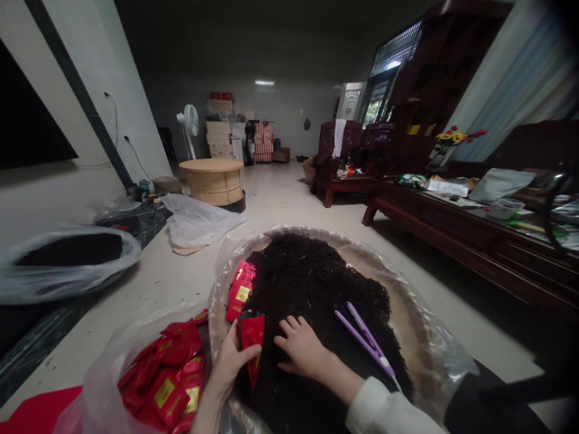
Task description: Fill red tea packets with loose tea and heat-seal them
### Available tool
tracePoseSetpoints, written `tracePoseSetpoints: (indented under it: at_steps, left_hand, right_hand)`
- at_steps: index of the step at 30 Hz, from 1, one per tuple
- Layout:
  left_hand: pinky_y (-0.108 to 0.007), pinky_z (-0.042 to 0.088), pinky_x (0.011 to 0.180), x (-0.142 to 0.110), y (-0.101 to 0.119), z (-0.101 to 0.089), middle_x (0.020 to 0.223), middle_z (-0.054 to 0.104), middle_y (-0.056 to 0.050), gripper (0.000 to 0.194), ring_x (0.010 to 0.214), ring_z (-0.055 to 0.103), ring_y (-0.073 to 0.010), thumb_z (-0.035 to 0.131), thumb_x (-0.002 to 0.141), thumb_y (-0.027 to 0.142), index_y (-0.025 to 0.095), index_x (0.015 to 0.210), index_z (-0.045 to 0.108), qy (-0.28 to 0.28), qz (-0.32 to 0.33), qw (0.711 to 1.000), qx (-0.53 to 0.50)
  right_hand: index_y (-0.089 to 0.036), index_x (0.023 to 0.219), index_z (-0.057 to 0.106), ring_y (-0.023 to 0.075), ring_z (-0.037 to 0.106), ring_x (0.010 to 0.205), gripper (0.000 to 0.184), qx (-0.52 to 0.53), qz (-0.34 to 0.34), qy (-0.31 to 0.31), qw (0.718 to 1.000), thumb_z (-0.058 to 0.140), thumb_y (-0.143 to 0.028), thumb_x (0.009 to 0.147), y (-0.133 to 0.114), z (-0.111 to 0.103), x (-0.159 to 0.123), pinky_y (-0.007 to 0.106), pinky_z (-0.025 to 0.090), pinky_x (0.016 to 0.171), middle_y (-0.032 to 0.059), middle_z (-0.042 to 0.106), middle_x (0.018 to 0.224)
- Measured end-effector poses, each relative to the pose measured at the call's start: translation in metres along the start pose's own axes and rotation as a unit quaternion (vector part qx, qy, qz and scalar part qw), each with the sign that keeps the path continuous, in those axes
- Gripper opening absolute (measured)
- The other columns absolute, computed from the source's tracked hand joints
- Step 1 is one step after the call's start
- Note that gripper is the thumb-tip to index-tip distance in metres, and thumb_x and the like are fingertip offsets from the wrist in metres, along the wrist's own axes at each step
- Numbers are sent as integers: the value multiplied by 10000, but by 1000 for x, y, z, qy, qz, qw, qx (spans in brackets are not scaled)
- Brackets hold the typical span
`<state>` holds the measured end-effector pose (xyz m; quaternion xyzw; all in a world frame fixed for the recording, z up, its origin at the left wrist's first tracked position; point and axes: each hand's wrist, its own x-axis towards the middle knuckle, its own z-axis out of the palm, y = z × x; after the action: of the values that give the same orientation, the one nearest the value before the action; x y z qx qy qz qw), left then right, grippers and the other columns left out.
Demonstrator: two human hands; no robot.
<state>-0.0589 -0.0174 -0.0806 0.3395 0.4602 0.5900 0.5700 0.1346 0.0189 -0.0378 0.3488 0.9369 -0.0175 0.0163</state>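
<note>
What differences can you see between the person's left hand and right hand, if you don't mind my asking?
The left hand holds a red packet upright, while the right hand lies open on the dark tea leaves, holding nothing. The left forearm is bare, while the right arm wears a white sleeve. Both hands are ungloved and over the round tray.

Loose tea (312, 283) is piled in a lined tray (409, 325), with packets (169, 386) held in a bag (90, 404) to its left, a table (452, 235) set to its right and a round tub (211, 184) behind.
</note>
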Motion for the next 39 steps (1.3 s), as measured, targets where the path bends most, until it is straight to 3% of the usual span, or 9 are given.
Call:
tracePoseSetpoints:
  at_steps: [5, 8, 10, 14, 19, 23, 28, 34, 39]
  left_hand:
    - [-443, 419, 1031, 3, -6, 6, 1252, 629, -158, 847, 1164, 579, -324, 868, 504, 281, 161, 1252, 489, 6, -3, 1000, 27]
    - [-427, 417, 1035, 1, -4, 10, 1279, 609, -166, 892, 1186, 563, -321, 870, 493, 312, 159, 1275, 470, 9, -3, 999, 39]
    - [-421, 417, 1035, -1, 0, 16, 1300, 591, -170, 905, 1194, 556, -320, 872, 484, 326, 160, 1278, 469, 5, -3, 999, 52]
    - [-427, 410, 1038, -6, 7, 32, 1307, 579, -165, 874, 1191, 555, -321, 858, 501, 325, 167, 1271, 477, -22, 14, 996, 82]
    - [-436, 396, 1041, -10, 4, 58, 1219, 634, -116, 792, 1172, 567, -304, 806, 550, 220, 207, 1276, 490, -49, 55, 987, 143]
    - [-469, 350, 1060, -12, 0, 79, 1220, 625, -110, 767, 1199, 537, -322, 763, 533, 117, 220, 1256, 527, -41, 60, 970, 232]
    - [-447, 351, 1048, -10, 0, 99, 1252, 587, -122, 801, 1203, 526, -304, 739, 538, 86, 223, 1290, 497, -48, 88, 952, 289]
    - [-426, 381, 1007, -4, 0, 109, 1121, 628, -89, 860, 1088, 583, -273, 742, 537, 90, 231, 1333, 448, -39, 114, 947, 298]
    - [-424, 383, 1003, -1, -3, 110, 1100, 624, -78, 928, 1063, 584, -261, 742, 546, 106, 235, 1387, 374, -31, 125, 943, 305]
  right_hand:
    - [-211, 907, 652, 247, 573, 921, 96, -4, 16, 54, 998, 618, -280, 850, 15, 6, -19, 332, 467, 727, 88, 645, 991]
    - [-219, 872, 667, 217, 589, 845, 101, 133, 63, 141, 979, 567, -210, 868, 27, 11, -23, 312, 461, 701, 73, 661, 918]
    - [-226, 831, 687, 216, 601, 828, 57, 352, 126, 242, 895, 641, -249, 808, 34, 12, -23, 324, 469, 737, 56, 673, 872]
    - [-227, 811, 681, 196, 625, 731, 224, 643, 240, 362, 630, 747, -394, 677, 46, 11, -18, 292, 497, 638, 12, 672, 759]
    - [-230, 841, 614, 151, 591, 483, 307, 733, 269, 373, 500, 529, -523, 803, 57, 13, -21, 232, 413, 389, -4, 650, 639]
    - [-238, 793, 595, 211, 682, 665, 318, 776, 249, 381, 437, 466, -529, 807, 63, 6, -25, 354, 538, 554, 36, 701, 709]
    - [-267, 865, 590, 229, 705, 820, 341, 826, 224, 392, 337, 440, -570, 822, 58, -15, -21, 438, 536, 775, 8, 731, 803]
    - [-240, 893, 631, 257, 686, 894, 472, 804, 187, 408, 390, 434, -661, 815, 40, -42, -19, 455, 486, 882, 33, 743, 874]
    - [-216, 926, 709, 274, 615, 1076, 651, 781, 171, 358, 482, 365, -752, 796, 31, -53, -20, 465, 359, 1035, 75, 746, 984]
